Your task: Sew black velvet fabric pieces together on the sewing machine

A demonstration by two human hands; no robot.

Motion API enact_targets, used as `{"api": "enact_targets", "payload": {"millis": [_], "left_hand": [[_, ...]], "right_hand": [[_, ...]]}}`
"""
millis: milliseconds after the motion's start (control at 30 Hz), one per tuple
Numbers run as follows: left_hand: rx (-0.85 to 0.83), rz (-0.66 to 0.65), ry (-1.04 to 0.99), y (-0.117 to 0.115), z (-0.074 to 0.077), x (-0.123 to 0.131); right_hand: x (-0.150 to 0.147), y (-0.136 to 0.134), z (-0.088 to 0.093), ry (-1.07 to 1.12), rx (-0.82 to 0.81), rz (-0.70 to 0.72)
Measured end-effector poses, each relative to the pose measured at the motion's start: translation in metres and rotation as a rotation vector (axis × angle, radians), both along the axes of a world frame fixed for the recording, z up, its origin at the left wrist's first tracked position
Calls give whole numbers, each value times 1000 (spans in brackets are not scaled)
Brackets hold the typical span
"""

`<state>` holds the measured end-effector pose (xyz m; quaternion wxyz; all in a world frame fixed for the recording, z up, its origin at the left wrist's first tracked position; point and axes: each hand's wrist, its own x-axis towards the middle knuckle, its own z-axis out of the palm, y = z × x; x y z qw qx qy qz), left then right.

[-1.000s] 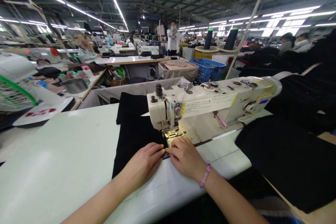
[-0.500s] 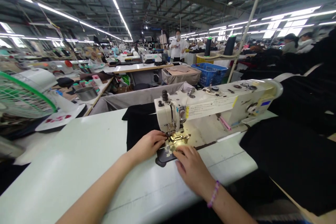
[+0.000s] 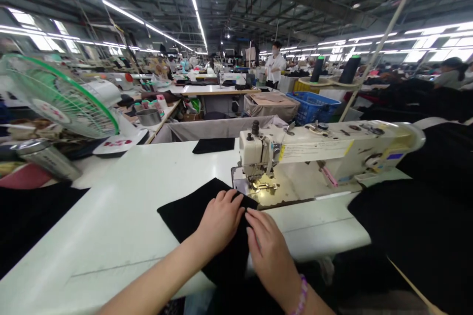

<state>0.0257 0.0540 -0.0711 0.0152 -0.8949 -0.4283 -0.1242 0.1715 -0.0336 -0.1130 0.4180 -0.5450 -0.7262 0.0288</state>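
A black cloth piece [image 3: 188, 211] lies turned at an angle on the pale tabletop [image 3: 121, 206], its front part hanging over the near edge. My left hand [image 3: 221, 216] rests on its upper right part, fingers bent and pressed on the fabric. My right hand [image 3: 268, 241] is just to the right, thumb and fingertips closed on the cloth's right edge, close to the left fingertips. Behind both hands stands a white sewing machine [image 3: 314, 150], its lit needle area [image 3: 264, 184] a little beyond the cloth's far corner.
Another black piece [image 3: 213, 145] lies behind, left of the machine head. A green fan [image 3: 70, 98] and a metal can [image 3: 46, 157] are at the left. Dark fabric [image 3: 414, 236] is piled at the right. A blue basket [image 3: 312, 107] and a standing person [image 3: 274, 65] are farther back.
The cloth has come away from the needle towards me and been turned. Both hands have moved nearer to me and closer together. The view has swung left.
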Motion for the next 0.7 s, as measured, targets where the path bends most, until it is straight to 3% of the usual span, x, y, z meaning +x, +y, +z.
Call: {"api": "enact_targets", "payload": {"millis": [100, 233, 333, 467, 600, 700], "left_hand": [[-11, 20, 8, 8, 1, -21], [-44, 47, 24, 22, -18, -58], [-44, 79, 34, 25, -29, -84], [-54, 99, 66, 22, -30, -109], [-113, 123, 27, 21, -21, -115], [-211, 198, -110, 31, -7, -104]], "right_hand": [[-36, -6, 2, -50, -63, 5], [-58, 3, 0, -148, -258, 41], [-48, 6, -4, -161, -330, 18], [-22, -5, -8, -186, -315, -20], [3, -7, -3, -184, -250, 28], [17, 14, 6, -95, -238, -22]]}}
